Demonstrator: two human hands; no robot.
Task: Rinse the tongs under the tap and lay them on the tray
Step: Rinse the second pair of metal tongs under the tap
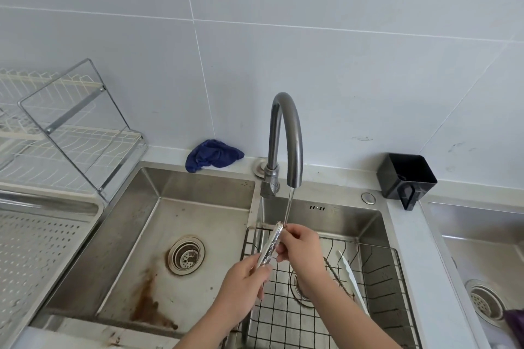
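Metal tongs (271,244) are held slanted over the right sink basin, their toothed tips up under the thin stream of water running from the curved tap (286,133). My left hand (243,289) grips the handle end of the tongs. My right hand (300,246) pinches the upper part near the tips, with the stream landing right at my fingertips. A perforated steel tray (37,249) lies at the far left beside the left basin.
A black wire rack (377,272) sits in the right basin with a white utensil (351,272) on it. The left basin (181,221) is stained around its drain. A dish rack (71,133), a blue cloth (212,154) and a black holder (405,176) stand behind.
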